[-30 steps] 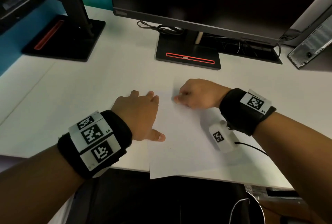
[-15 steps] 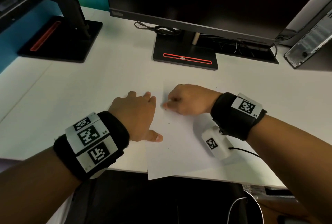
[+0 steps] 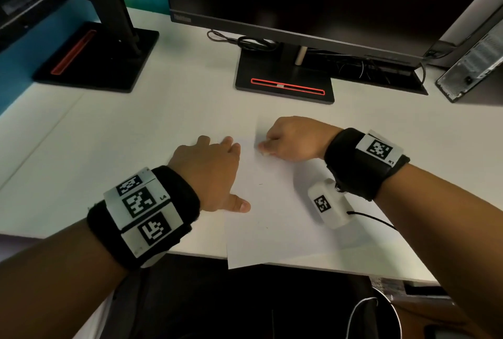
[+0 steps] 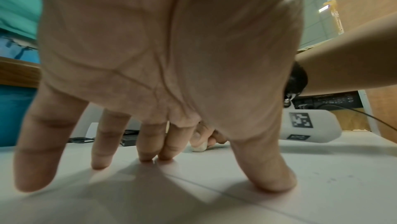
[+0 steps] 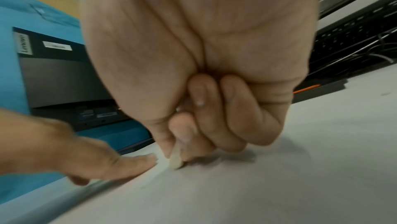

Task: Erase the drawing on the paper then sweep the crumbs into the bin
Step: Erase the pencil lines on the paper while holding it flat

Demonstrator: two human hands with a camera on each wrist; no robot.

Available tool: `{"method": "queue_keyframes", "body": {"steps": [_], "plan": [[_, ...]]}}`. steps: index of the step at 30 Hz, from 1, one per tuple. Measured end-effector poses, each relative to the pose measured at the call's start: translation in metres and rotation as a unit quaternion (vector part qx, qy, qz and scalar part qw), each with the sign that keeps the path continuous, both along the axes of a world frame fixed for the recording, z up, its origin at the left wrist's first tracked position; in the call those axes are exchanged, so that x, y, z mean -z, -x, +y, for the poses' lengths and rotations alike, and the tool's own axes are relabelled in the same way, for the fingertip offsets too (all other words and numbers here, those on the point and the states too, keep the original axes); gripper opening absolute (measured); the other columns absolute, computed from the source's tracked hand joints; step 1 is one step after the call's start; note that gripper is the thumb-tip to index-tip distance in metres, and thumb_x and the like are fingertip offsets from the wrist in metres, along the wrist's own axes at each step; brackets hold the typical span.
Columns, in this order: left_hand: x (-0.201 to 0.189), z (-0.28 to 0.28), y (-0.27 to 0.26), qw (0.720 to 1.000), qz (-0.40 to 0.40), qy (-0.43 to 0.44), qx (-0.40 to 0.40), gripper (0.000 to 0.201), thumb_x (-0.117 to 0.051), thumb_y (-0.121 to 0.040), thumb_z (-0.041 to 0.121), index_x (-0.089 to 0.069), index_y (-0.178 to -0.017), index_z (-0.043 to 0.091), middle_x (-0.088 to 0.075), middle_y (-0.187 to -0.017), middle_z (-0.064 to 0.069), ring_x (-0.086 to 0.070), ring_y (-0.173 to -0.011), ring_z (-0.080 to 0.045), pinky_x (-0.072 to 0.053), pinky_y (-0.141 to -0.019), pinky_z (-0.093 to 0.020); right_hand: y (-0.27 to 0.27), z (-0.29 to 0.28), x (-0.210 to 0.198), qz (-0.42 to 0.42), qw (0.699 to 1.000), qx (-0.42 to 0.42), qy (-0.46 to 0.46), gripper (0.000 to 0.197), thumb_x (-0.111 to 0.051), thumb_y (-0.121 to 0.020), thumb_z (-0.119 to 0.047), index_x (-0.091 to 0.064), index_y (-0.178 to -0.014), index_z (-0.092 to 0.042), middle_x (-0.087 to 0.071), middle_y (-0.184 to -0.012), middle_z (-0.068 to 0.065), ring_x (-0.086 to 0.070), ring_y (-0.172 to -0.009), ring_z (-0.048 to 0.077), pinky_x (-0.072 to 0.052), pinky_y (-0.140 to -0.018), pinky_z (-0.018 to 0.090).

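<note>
A white sheet of paper (image 3: 275, 219) lies on the white desk (image 3: 136, 142), its near corner overhanging the front edge. My left hand (image 3: 209, 172) lies flat with straight, spread fingers (image 4: 148, 146) on the paper's left edge, thumb pressing the sheet. My right hand (image 3: 288, 140) is curled near the paper's upper left part and pinches a small white eraser (image 5: 176, 159), whose tip touches the paper (image 5: 257, 185). From the left wrist the eraser (image 4: 199, 148) shows beyond my fingers. A few tiny dark specks (image 3: 260, 184) lie on the sheet.
A monitor on a black stand (image 3: 284, 80) is behind the paper, a second stand (image 3: 95, 58) at the back left, cables and a computer case (image 3: 473, 66) at the back right. A round bin rim (image 3: 392, 308) shows below the desk's front edge.
My right hand with the eraser has slid left across the paper's top part towards my left hand. The left hand has stayed pressed on the sheet.
</note>
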State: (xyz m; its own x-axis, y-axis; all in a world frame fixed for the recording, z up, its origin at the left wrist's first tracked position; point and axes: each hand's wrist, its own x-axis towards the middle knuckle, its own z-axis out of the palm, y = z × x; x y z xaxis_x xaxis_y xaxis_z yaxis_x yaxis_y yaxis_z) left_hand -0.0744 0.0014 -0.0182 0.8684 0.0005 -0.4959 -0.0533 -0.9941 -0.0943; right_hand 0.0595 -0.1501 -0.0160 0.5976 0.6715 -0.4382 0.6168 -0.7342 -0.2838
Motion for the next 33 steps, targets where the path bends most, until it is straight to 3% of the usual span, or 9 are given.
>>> {"method": "queue_keyframes", "body": {"steps": [3, 7, 9, 12, 16, 21, 26, 30, 33], "plan": [[0.000, 0.000, -0.001, 1.000, -0.001, -0.001, 0.000, 0.113, -0.053, -0.079, 0.083, -0.009, -0.159, 0.017, -0.004, -0.169, 0.000, -0.023, -0.148, -0.033, -0.043, -0.104, -0.048, 0.006, -0.003, 0.005, 0.024, 0.999, -0.029, 0.010, 0.051, -0.047, -0.101, -0.049, -0.054, -0.065, -0.014, -0.052, -0.064, 0.003, -0.048, -0.059, 0.019, -0.043, -0.062, 0.031], [0.000, 0.000, 0.000, 1.000, 0.002, -0.004, -0.001, 0.115, -0.052, -0.079, 0.083, -0.007, -0.160, 0.016, -0.003, -0.169, 0.000, -0.022, -0.149, -0.033, -0.043, -0.105, -0.049, -0.003, -0.013, -0.003, 0.011, 1.000, 0.011, 0.013, 0.050, -0.047, -0.101, -0.048, -0.057, -0.067, -0.013, -0.055, -0.065, 0.002, -0.051, -0.063, 0.020, -0.043, -0.064, 0.033], [0.000, -0.001, 0.000, 1.000, 0.003, -0.002, -0.001, 0.115, -0.052, -0.079, 0.083, -0.007, -0.160, 0.016, -0.003, -0.169, -0.001, -0.022, -0.149, -0.033, -0.043, -0.106, -0.049, 0.002, -0.013, -0.001, -0.013, 1.000, -0.018, 0.012, 0.050, -0.044, -0.102, -0.048, -0.058, -0.071, -0.012, -0.058, -0.073, 0.002, -0.053, -0.070, 0.021, -0.042, -0.066, 0.033], [0.000, -0.001, -0.001, 1.000, 0.001, -0.004, 0.000, 0.113, -0.053, -0.079, 0.083, -0.009, -0.159, 0.016, -0.004, -0.169, 0.000, -0.022, -0.149, -0.033, -0.042, -0.105, -0.049, 0.014, -0.014, 0.005, 0.003, 0.998, -0.061, 0.012, 0.053, -0.045, -0.101, -0.051, -0.054, -0.068, -0.011, -0.053, -0.067, 0.001, -0.048, -0.065, 0.019, -0.043, -0.067, 0.036], [-0.001, -0.003, 0.000, 1.000, 0.008, -0.006, -0.005, 0.114, -0.052, -0.080, 0.082, -0.007, -0.160, 0.016, -0.003, -0.169, 0.000, -0.020, -0.149, -0.033, -0.042, -0.104, -0.049, 0.005, -0.019, -0.001, 0.001, 1.000, -0.015, 0.002, 0.051, -0.046, -0.101, -0.048, -0.055, -0.067, -0.010, -0.052, -0.065, 0.002, -0.048, -0.064, 0.019, -0.043, -0.068, 0.037], [-0.001, -0.003, -0.001, 1.000, 0.008, -0.007, -0.004, 0.113, -0.053, -0.079, 0.082, -0.009, -0.159, 0.015, -0.005, -0.169, -0.001, -0.023, -0.148, -0.033, -0.043, -0.103, -0.047, 0.021, -0.017, 0.006, 0.014, 0.998, -0.058, 0.002, 0.051, -0.045, -0.101, -0.049, -0.053, -0.067, -0.012, -0.052, -0.066, -0.002, -0.048, -0.064, 0.017, -0.042, -0.066, 0.035], [-0.003, -0.003, -0.001, 1.000, 0.013, -0.003, -0.006, 0.113, -0.052, -0.080, 0.082, -0.006, -0.160, 0.015, -0.001, -0.169, 0.000, -0.020, -0.150, -0.033, -0.042, -0.105, -0.049, 0.000, -0.022, -0.002, -0.017, 1.000, 0.002, 0.004, 0.050, -0.044, -0.102, -0.046, -0.057, -0.069, -0.011, -0.057, -0.070, 0.004, -0.052, -0.069, 0.021, -0.041, -0.066, 0.034], [-0.002, -0.003, -0.001, 1.000, 0.016, 0.002, -0.010, 0.114, -0.053, -0.080, 0.082, -0.006, -0.159, 0.016, -0.001, -0.169, 0.001, -0.019, -0.150, -0.033, -0.042, -0.105, -0.048, 0.016, -0.022, 0.005, -0.009, 0.998, -0.054, 0.008, 0.051, -0.044, -0.102, -0.049, -0.055, -0.069, -0.012, -0.056, -0.069, 0.000, -0.051, -0.068, 0.019, -0.042, -0.067, 0.034], [-0.002, -0.003, -0.001, 1.000, 0.018, 0.001, -0.009, 0.114, -0.052, -0.080, 0.082, -0.005, -0.160, 0.016, 0.000, -0.169, 0.000, -0.018, -0.150, -0.033, -0.042, -0.105, -0.048, 0.008, -0.029, 0.002, -0.007, 1.000, -0.021, 0.010, 0.051, -0.045, -0.102, -0.047, -0.053, -0.066, -0.012, -0.051, -0.064, 0.000, -0.048, -0.063, 0.019, -0.040, -0.065, 0.034]]}}
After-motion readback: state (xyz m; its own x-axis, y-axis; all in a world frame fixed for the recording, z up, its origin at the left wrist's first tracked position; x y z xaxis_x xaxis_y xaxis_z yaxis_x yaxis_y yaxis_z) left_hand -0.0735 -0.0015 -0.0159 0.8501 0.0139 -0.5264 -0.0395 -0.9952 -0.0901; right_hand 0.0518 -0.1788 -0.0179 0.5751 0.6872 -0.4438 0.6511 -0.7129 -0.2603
